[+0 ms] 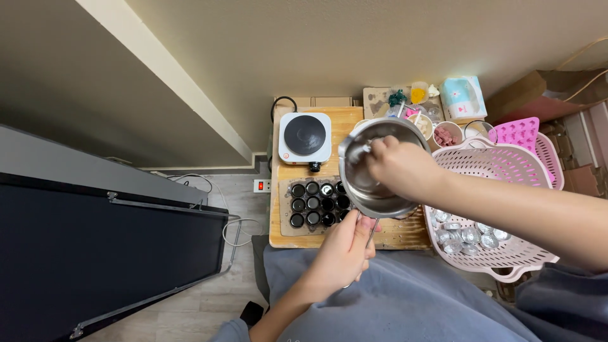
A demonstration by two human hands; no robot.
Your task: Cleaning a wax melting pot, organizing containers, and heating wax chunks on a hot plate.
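As left hand (342,250) grips pot (373,168), right hand (400,166) inside

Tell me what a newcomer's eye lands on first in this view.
First comes the shiny metal pot at the centre, its handle gripped from below by the left hand while the right hand reaches into it. Under it, on the wooden board, sits a tray of small dark cups, with a white hot plate behind. To the right stands a pink perforated basket holding small silvery cups.
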